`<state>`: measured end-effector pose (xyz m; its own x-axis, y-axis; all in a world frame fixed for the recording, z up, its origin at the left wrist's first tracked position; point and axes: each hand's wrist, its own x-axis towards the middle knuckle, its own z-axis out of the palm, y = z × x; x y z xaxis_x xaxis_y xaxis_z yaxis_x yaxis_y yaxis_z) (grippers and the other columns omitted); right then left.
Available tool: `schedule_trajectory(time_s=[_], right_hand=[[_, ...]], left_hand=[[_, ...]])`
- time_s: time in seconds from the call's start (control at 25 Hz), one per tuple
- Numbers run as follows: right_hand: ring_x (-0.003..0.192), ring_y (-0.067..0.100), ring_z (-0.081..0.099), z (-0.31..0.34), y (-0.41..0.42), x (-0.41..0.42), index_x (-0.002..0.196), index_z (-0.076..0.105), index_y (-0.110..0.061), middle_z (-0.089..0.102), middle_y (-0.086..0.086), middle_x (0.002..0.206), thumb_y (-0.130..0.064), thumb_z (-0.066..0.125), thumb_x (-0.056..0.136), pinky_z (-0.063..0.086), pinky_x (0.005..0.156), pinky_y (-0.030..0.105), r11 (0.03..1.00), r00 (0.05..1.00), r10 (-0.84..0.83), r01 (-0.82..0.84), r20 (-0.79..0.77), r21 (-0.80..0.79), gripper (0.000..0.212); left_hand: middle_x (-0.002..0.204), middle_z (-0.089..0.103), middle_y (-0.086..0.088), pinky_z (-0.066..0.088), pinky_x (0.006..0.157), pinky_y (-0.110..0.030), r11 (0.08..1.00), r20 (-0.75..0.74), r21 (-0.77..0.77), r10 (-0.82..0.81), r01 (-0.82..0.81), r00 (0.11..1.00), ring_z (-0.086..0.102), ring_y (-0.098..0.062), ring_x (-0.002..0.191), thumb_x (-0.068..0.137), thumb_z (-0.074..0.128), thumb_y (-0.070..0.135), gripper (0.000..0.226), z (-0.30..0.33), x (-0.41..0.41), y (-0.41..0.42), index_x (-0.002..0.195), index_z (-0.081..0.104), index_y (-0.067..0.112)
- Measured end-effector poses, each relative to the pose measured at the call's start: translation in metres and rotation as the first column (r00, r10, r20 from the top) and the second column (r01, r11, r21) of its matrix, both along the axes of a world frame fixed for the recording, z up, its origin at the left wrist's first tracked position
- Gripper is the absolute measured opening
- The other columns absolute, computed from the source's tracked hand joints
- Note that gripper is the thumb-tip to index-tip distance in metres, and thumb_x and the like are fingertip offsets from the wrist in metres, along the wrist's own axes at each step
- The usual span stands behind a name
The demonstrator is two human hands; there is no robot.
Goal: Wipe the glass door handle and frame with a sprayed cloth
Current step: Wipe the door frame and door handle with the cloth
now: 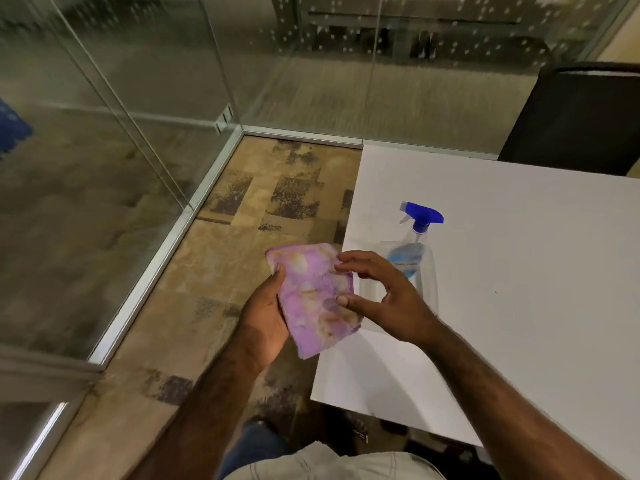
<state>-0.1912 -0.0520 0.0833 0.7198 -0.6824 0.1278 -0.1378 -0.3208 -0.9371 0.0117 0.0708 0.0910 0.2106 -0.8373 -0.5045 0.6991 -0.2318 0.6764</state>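
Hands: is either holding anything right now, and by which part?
The left hand grips the purple cloth along its left edge. The right hand only touches its right side with fingertips.

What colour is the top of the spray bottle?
Blue: the spray bottle has a blue trigger top, seen in the head view.

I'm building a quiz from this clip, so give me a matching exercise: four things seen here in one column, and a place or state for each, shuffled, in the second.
Things:
1. cloth
2. spray bottle
3. chair
4. left hand

Places or states:
A. stands upright on the white table, untouched
B. black, at the far side of the table
C. purple, stained, held over the table's edge
D. grips the cloth from below

Pairs: 1-C, 2-A, 3-B, 4-D
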Motion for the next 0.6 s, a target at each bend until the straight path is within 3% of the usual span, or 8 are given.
schedule_trajectory(time_s=[0.08,0.2,0.36,0.4,0.48,0.56,0.6], right_hand=[[0.139,0.010,0.061,-0.003,0.014,0.025,0.138,0.071,-0.038,0.061,-0.021,0.150,-0.047,0.085,0.090,0.059,0.108,0.030,0.999,1.000,0.027,-0.027,0.003,0.025,0.051],[0.132,0.007,0.066,-0.005,0.035,0.062,0.135,0.073,-0.043,0.062,-0.025,0.149,-0.043,0.088,0.090,0.063,0.098,0.026,0.992,0.998,0.063,-0.064,0.014,0.113,0.048],[0.110,0.011,0.078,-0.006,0.073,0.129,0.130,0.077,-0.038,0.079,-0.017,0.126,-0.034,0.090,0.091,0.066,0.095,0.038,0.984,0.988,0.149,-0.144,-0.045,0.106,0.041],[0.104,0.014,0.078,-0.005,0.085,0.148,0.128,0.079,-0.037,0.081,-0.014,0.119,-0.032,0.090,0.090,0.066,0.093,0.040,0.984,0.985,0.160,-0.154,-0.064,0.093,0.040],[0.095,0.019,0.076,-0.006,0.114,0.191,0.124,0.081,-0.035,0.082,-0.008,0.108,-0.028,0.092,0.088,0.066,0.089,0.041,0.979,0.980,0.181,-0.171,-0.088,0.110,0.038],[0.088,0.017,0.071,-0.006,0.144,0.231,0.121,0.083,-0.031,0.082,0.001,0.102,-0.020,0.092,0.088,0.064,0.086,0.040,0.969,0.976,0.205,-0.191,-0.077,0.159,0.036],[0.086,0.015,0.068,-0.005,0.158,0.250,0.119,0.083,-0.030,0.081,0.006,0.101,-0.017,0.092,0.088,0.063,0.084,0.038,0.962,0.973,0.222,-0.208,-0.068,0.175,0.035]], left_hand=[[0.148,0.063,-0.026,0.050,0.115,-0.057,0.999,0.013,-0.008,0.035,-0.035,0.999,0.061,-0.043,0.138,0.112,0.034,0.051,0.064,-0.001,0.016,0.024,0.151,0.055,0.004],[0.149,0.062,-0.027,0.062,0.099,-0.050,0.995,0.027,-0.053,0.085,-0.083,0.996,0.065,-0.041,0.134,0.113,0.037,0.049,0.063,-0.004,0.046,0.060,0.151,0.056,0.004],[0.154,0.057,-0.028,0.043,0.119,-0.065,0.982,0.089,-0.079,0.180,-0.174,0.980,0.056,-0.045,0.143,0.105,0.047,0.053,0.069,0.001,0.097,0.117,0.155,0.051,0.006],[0.151,0.061,-0.025,0.047,0.116,-0.062,0.975,0.149,-0.093,0.213,-0.201,0.966,0.061,-0.043,0.139,0.102,0.054,0.055,0.066,0.003,0.110,0.133,0.151,0.057,0.010],[0.139,0.072,-0.017,0.064,0.092,-0.043,0.955,0.324,-0.124,0.295,-0.269,0.899,0.075,-0.030,0.120,0.095,0.069,0.056,0.049,0.005,0.138,0.169,0.135,0.072,0.027],[0.127,0.078,-0.009,0.061,0.069,-0.020,0.940,0.539,-0.125,0.333,-0.318,0.774,0.077,-0.017,0.100,0.091,0.080,0.047,0.040,0.005,0.166,0.207,0.129,0.069,0.039],[0.126,0.078,-0.009,0.058,0.065,-0.016,0.935,0.615,-0.119,0.334,-0.335,0.714,0.075,-0.017,0.097,0.090,0.084,0.040,0.055,0.002,0.181,0.226,0.139,0.060,0.041]])
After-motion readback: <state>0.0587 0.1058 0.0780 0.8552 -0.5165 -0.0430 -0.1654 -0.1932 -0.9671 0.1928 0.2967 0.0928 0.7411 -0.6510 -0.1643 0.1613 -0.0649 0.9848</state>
